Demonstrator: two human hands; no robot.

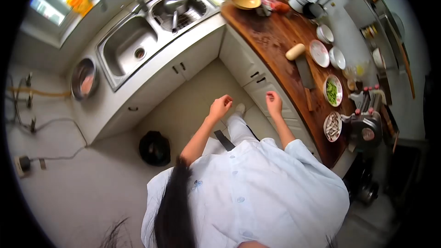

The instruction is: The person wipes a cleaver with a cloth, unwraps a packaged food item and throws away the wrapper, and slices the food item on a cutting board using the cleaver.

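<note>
Brown wood counter (271, 41): knife (304, 73) on it, bowls (337, 59) along its wall side, sink (124, 41) left of its far end, cabinet (242, 58) beneath. I see right hand (274, 104) nearer it, left hand (221, 106) farther; fingers loosely bent, part-open.

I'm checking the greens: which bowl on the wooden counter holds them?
The white bowl beside the bowl of pale slices; it alone shows chopped green pieces.

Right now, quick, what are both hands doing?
Left hand: fingers curled, no object showing; fully closed or not, can't tell.
Right hand: also curled, no object showing; can't tell if fully closed.
</note>
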